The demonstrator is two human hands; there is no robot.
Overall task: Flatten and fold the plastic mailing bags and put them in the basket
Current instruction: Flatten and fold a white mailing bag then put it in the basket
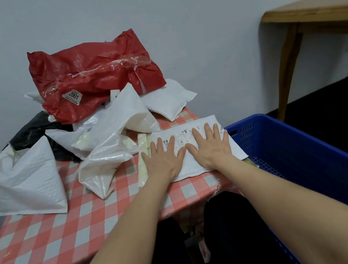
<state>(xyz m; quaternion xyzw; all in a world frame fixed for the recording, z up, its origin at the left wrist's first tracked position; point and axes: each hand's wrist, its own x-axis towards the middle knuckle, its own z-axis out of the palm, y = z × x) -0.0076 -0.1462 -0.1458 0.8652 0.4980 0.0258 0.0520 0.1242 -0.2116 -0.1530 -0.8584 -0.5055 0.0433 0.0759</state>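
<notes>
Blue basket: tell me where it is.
In the head view the blue basket stands on the right, just past the checked table's right edge, next to the white mailing bag under the right hand.

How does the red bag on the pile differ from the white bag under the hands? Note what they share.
The red bag is red; the white bag is white with a printed label. The red bag is puffed and crumpled; the white bag lies flat. The red bag tops the pile; the white bag lies on the table, pressed by the left hand and right hand. Both are plastic mailing bags outside the basket.
</notes>
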